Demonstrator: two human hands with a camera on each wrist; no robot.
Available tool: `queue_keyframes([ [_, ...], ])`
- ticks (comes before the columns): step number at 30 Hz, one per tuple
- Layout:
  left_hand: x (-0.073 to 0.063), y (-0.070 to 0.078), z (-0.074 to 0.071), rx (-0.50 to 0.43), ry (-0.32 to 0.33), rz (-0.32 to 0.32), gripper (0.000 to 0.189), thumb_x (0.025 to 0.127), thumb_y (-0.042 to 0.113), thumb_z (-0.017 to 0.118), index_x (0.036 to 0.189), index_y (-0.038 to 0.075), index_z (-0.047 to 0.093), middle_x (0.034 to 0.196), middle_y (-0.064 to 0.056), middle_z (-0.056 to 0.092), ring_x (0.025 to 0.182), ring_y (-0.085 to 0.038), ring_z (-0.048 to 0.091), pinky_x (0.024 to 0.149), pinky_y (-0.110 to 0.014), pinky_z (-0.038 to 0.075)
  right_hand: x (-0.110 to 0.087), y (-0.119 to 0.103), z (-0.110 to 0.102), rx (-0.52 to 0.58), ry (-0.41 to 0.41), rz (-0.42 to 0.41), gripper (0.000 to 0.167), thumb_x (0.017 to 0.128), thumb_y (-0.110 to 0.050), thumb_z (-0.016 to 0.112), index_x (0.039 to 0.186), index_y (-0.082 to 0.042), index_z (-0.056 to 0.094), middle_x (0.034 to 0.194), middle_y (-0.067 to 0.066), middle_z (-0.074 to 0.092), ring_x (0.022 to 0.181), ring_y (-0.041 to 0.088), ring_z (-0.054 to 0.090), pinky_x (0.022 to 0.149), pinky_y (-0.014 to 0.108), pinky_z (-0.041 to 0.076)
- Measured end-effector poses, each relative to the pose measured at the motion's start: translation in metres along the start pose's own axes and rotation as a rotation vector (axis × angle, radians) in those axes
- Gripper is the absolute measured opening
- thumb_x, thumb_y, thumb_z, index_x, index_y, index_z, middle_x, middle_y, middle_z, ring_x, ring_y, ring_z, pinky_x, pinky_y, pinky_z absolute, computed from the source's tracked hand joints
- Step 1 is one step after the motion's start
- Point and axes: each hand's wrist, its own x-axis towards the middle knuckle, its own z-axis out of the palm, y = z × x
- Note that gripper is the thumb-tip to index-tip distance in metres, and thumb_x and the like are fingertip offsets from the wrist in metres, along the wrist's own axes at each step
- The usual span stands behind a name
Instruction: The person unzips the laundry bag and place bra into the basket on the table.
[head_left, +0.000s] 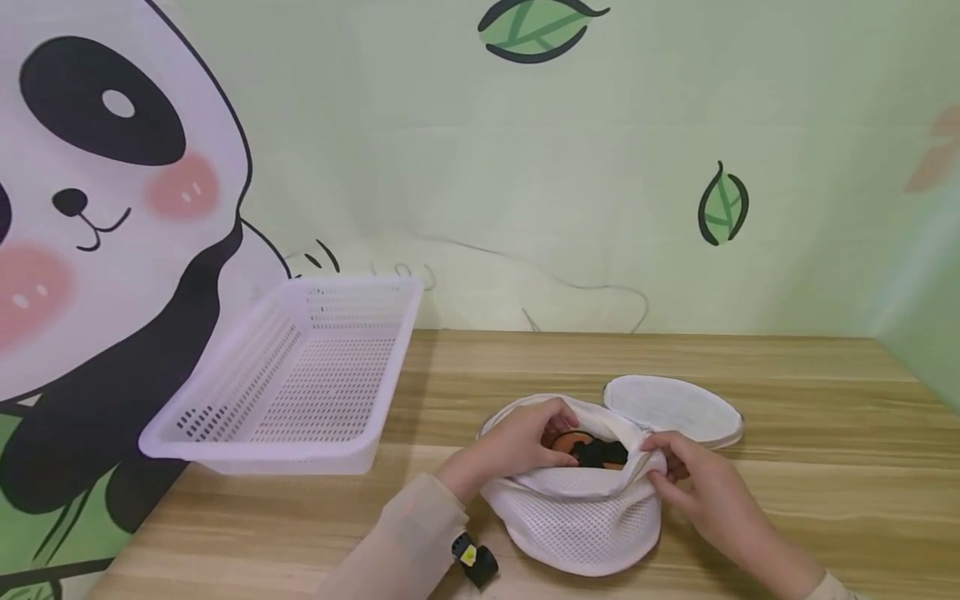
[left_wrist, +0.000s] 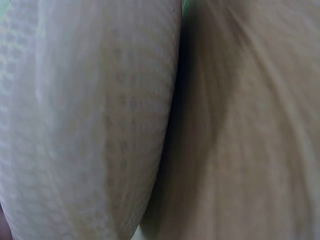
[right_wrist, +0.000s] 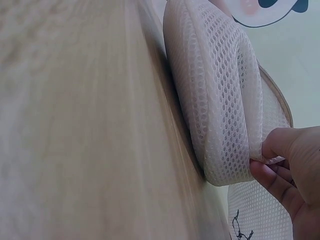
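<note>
A white mesh laundry bag (head_left: 577,529) stands on the table with its round lid (head_left: 671,408) folded back to the right. Inside its opening lies an orange-brown and black item (head_left: 600,452), partly hidden by the rim. My left hand (head_left: 517,437) reaches over the rim into the bag, its curled fingers and thumb on either side of the item's orange part. The right hand (head_left: 705,483) pinches the bag's right rim between thumb and fingers; the right wrist view shows this pinch on the mesh fabric (right_wrist: 227,100). Mesh close up fills the left side of the left wrist view.
A white perforated plastic basket (head_left: 367,454) sits at the left of the wooden table (head_left: 817,467). Beside the left sleeve is a small black device (head_left: 475,562) with a yellow mark. Behind the table rises a green wall (head_left: 420,167) with a panda and leaves.
</note>
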Motion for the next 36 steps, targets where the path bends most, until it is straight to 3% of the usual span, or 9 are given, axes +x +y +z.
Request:
queue_keyframes([
  [6, -0.0001, -0.0003, -0.0005, 0.024, -0.001, 0.04, 0.036, 0.08, 0.017, 0.078, 0.11, 0.011, 0.06, 0.1, -0.005, 0.068, 0.091, -0.011, 0.06, 0.079, -0.016, 0.044, -0.0003, 0.0, -0.0003, 0.006, -0.001, 0.003, 0.037, 0.07, 0.009, 0.076, 0.1, -0.007, 0.062, 0.077, -0.011, 0.06, 0.072, -0.009, 0.049, 0.06, 0.017, 0.051],
  [11, 0.0005, 0.0026, -0.0026, 0.097, -0.041, 0.111, 0.034, 0.082, 0.017, 0.076, 0.113, 0.01, 0.066, 0.106, -0.004, 0.071, 0.1, -0.011, 0.061, 0.087, -0.016, 0.044, -0.0005, -0.0003, -0.0002, 0.008, 0.008, -0.015, 0.038, 0.069, 0.01, 0.076, 0.1, -0.006, 0.062, 0.078, -0.01, 0.061, 0.072, -0.009, 0.049, 0.059, 0.016, 0.051],
  [13, 0.0007, 0.0035, -0.0032, 0.118, -0.062, 0.128, 0.03, 0.082, 0.018, 0.075, 0.11, 0.008, 0.069, 0.101, -0.003, 0.071, 0.094, -0.007, 0.06, 0.082, -0.014, 0.043, -0.0004, -0.0004, -0.0002, 0.005, 0.009, -0.016, 0.038, 0.069, 0.01, 0.076, 0.1, -0.007, 0.062, 0.078, -0.011, 0.06, 0.072, -0.009, 0.049, 0.059, 0.016, 0.051],
  [18, 0.0004, 0.0021, -0.0041, 0.144, -0.087, 0.115, 0.018, 0.082, 0.02, 0.075, 0.094, 0.007, 0.07, 0.078, 0.003, 0.057, 0.072, -0.003, 0.044, 0.064, -0.013, 0.035, 0.0002, -0.0005, 0.0, -0.005, 0.004, -0.012, 0.038, 0.069, 0.009, 0.076, 0.1, -0.007, 0.063, 0.077, -0.012, 0.059, 0.072, -0.009, 0.048, 0.059, 0.017, 0.051],
  [21, -0.0006, 0.0003, -0.0044, 0.136, -0.09, 0.112, 0.017, 0.082, 0.019, 0.075, 0.091, 0.007, 0.068, 0.08, 0.006, 0.051, 0.074, -0.002, 0.041, 0.065, -0.013, 0.033, 0.0001, -0.0007, 0.0002, -0.008, 0.001, -0.013, 0.038, 0.07, 0.009, 0.076, 0.101, -0.008, 0.063, 0.077, -0.011, 0.059, 0.072, -0.009, 0.048, 0.059, 0.017, 0.051],
  [28, -0.0001, -0.0015, -0.0058, 0.092, -0.101, 0.184, 0.012, 0.083, 0.013, 0.074, 0.088, 0.007, 0.065, 0.074, 0.006, 0.051, 0.071, -0.003, 0.042, 0.063, -0.012, 0.032, 0.0003, 0.0002, 0.0006, 0.009, -0.005, -0.006, 0.037, 0.07, 0.009, 0.076, 0.1, -0.008, 0.063, 0.078, -0.012, 0.059, 0.072, -0.009, 0.048, 0.059, 0.017, 0.051],
  [36, -0.0007, 0.0022, -0.0083, 0.147, -0.117, 0.199, 0.014, 0.083, 0.016, 0.074, 0.086, 0.009, 0.062, 0.075, 0.01, 0.048, 0.073, -0.003, 0.042, 0.065, -0.012, 0.031, 0.0009, 0.0, 0.0005, 0.009, -0.011, 0.003, 0.039, 0.069, 0.011, 0.075, 0.101, -0.008, 0.062, 0.077, -0.008, 0.061, 0.071, -0.009, 0.049, 0.059, 0.017, 0.051],
])
